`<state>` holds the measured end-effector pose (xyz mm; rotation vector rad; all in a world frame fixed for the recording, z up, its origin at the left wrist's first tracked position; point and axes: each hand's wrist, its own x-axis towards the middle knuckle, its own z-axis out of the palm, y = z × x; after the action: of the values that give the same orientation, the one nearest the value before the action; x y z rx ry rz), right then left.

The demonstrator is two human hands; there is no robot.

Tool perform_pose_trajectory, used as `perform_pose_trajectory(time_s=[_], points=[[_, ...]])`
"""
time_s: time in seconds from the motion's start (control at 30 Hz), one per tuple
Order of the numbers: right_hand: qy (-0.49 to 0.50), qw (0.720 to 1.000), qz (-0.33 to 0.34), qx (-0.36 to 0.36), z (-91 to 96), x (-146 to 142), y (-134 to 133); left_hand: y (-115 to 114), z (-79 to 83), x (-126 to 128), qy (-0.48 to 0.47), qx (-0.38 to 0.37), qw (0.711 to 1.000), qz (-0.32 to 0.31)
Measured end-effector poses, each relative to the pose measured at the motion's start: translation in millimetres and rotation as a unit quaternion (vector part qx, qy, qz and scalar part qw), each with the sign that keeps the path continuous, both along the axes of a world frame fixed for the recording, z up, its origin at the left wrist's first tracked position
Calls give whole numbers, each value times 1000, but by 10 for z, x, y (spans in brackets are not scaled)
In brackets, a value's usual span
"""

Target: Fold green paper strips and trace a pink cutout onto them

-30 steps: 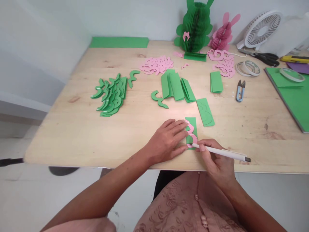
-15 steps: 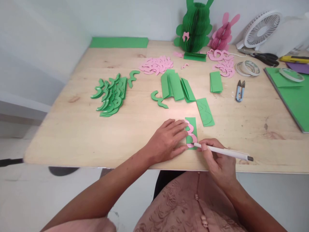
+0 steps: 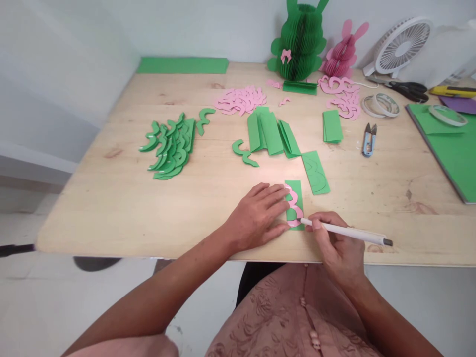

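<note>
My left hand lies flat with fingers stretched out, its fingertips pressing the left edge of a pink wavy paper cutout. That cutout rests on a small green paper rectangle near the table's front edge. In my right hand is a white pen, its tip at the inner curve of the cutout's lower lobe. Just above lies another green rectangle with a wavy outline drawn on it. Folded green papers and a green wavy cutout are further back.
A pile of green cutouts lies left, a pink pile behind. Blue thread snips, tape rolls, black scissors and a white fan are right. Green and pink paper rabbits stand by the wall.
The pen tip has shifted slightly to the right and up along the lower lobe, with my right hand following. My left hand stays in place.
</note>
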<state>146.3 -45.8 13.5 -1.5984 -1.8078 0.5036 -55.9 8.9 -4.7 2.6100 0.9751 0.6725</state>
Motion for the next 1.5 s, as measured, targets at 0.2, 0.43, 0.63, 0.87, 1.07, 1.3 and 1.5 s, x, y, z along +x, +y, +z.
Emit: perform_pose_trajectory(time_s=[0.2,0.43,0.63,0.87,1.07,1.3,1.5], points=[[7,1000,-1,-3,-5,3,7,-3,2,2,0,2,1000,2],[51,999,-2,-12,16,-21,2,-4,-6,-1,1,2,1000,2],[69,997,0,-24,16,-76,45,-1,0,2,-6,-4,1000,-2],[78,996,15,-28,-4,-96,84,-1,6,6,-18,-16,1000,1],[84,996,22,-34,-23,-118,96,-4,4,9,-24,-19,1000,1],[81,996,23,-23,-20,-149,122,-3,4,13,-24,-15,1000,3],[78,996,28,-17,-20,-153,128,-4,13,18,-29,-24,999,3]])
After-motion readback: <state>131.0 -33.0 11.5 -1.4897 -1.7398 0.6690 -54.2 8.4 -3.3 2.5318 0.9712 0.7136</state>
